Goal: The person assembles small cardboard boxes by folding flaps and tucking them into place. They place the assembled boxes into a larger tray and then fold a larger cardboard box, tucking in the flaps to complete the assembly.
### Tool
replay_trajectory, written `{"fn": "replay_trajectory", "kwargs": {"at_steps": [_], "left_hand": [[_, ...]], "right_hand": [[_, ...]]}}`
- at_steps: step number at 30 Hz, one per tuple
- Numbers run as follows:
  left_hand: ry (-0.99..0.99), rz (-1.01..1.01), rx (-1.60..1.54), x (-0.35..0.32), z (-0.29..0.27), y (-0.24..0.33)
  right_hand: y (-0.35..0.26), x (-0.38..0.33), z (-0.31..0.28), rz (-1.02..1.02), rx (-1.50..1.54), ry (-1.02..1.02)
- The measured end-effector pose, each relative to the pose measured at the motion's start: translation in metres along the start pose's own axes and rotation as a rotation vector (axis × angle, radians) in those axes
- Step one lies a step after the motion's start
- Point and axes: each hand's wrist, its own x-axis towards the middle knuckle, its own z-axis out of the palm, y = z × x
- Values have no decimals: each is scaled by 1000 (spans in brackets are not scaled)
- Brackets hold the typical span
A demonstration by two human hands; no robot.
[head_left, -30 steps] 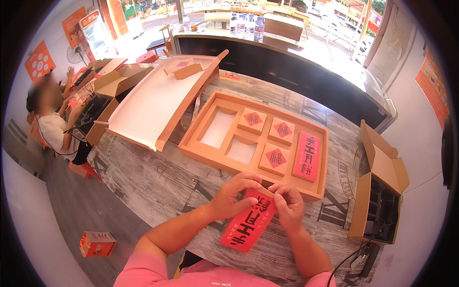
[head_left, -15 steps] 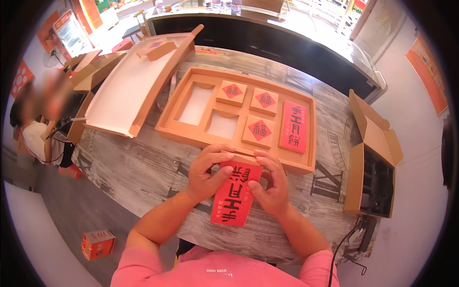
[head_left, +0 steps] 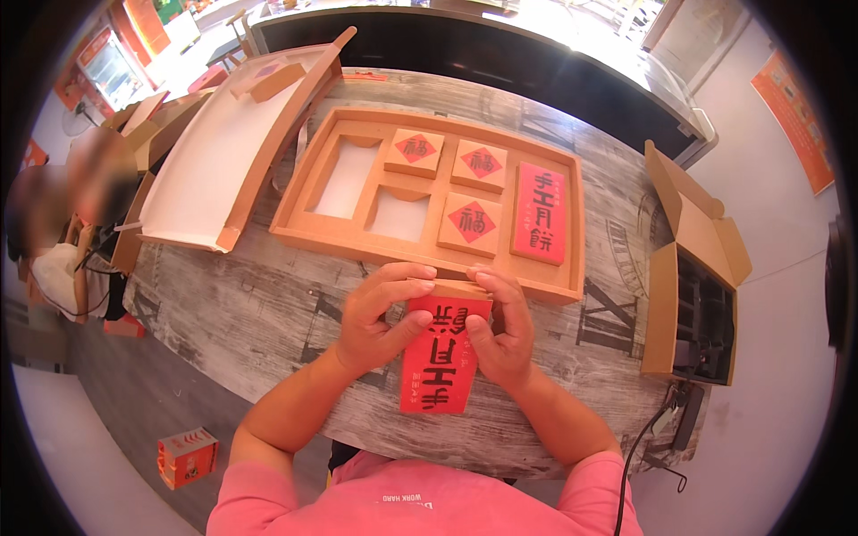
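A long red box point(head_left: 436, 366) with dark lettering is held between my hands near the table's front edge. My left hand point(head_left: 384, 317) grips its upper left side, thumb on the red face. On the opposite side my right hand point(head_left: 502, 332) is closed round the upper right corner, thumb pressed on the face. Brown card shows at the box's far end, between my fingertips. Just beyond stands a brown cardboard tray point(head_left: 335, 239). It holds several small square boxes point(head_left: 471, 223) with red diamond labels and a long red box point(head_left: 539, 214). Two of its compartments show a white bottom.
A large shallow cardboard lid point(head_left: 210, 179) lies at the left, white inside. An open brown box point(head_left: 661, 313) with black contents stands at the right, a cable point(head_left: 639, 429) beside it. Another person point(head_left: 67, 268) sits at the far left. A red-orange carton point(head_left: 188, 457) is on the floor.
The view has shifted slightly, so the tray and lid appear a little higher and further left. Both hands keep their hold on the red box, which looks a bit more upright.
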Motion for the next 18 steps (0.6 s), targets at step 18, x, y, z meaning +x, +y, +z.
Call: {"fn": "replay_trajectory", "kwargs": {"at_steps": [18], "left_hand": [[-129,-65,-71,-9,3,-2]], "right_hand": [[-1,3,5,32,151,0]]}}
